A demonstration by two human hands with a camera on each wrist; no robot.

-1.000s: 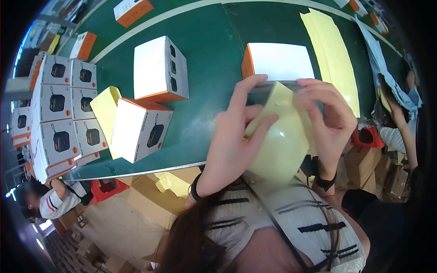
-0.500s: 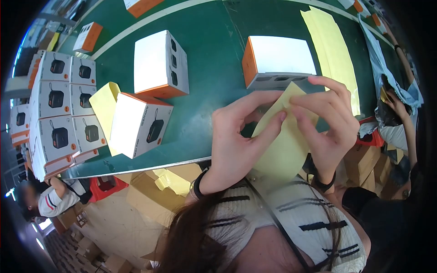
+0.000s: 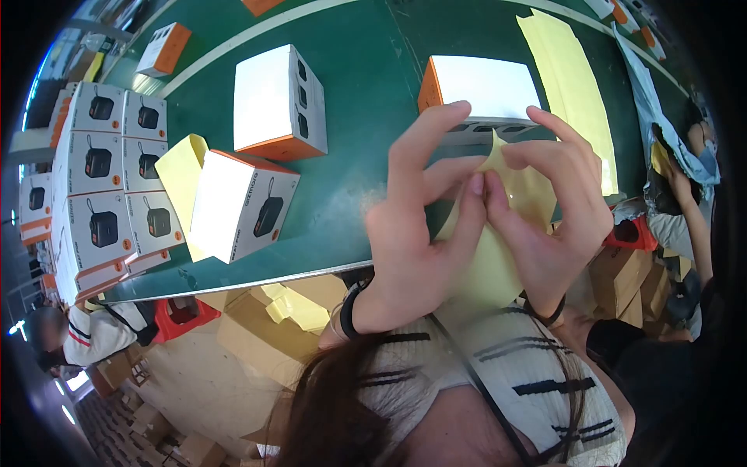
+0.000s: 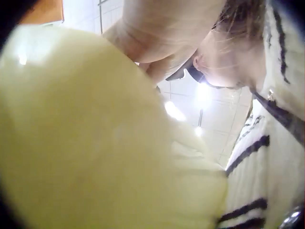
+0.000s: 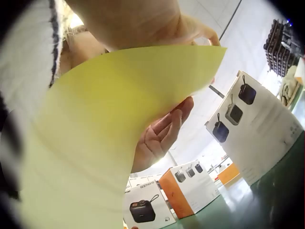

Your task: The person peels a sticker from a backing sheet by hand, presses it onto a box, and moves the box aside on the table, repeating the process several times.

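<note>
A glossy pale yellow sheet (image 3: 486, 272) hangs in front of the person's chest, its pointed top corner upward. My left hand (image 3: 412, 241) pinches it near that corner between thumb and fingers, the index finger raised. From the other side, my right hand (image 3: 564, 214) pinches the same edge, with the thumb tips close together. Most of the left wrist view is filled by the bulging sheet (image 4: 95, 133). In the right wrist view the sheet (image 5: 105, 119) curves between the two hands. Just beyond the fingers stands a white and orange box (image 3: 482, 82) on the green table (image 3: 354, 156).
Left of the hands are two more boxes, one upright (image 3: 268, 101) and one tilted (image 3: 249, 206) against a yellow sheet (image 3: 181, 179). Stacked boxes (image 3: 97, 194) line the far left. Flat yellow sheets (image 3: 576, 101) lie at right. An open carton (image 3: 264, 335) sits below the table edge.
Both hands have come together at the sheet's top corner, where the thumbs now nearly meet. The left index finger has lifted. The view has shifted slightly, moving the boxes up in frame.
</note>
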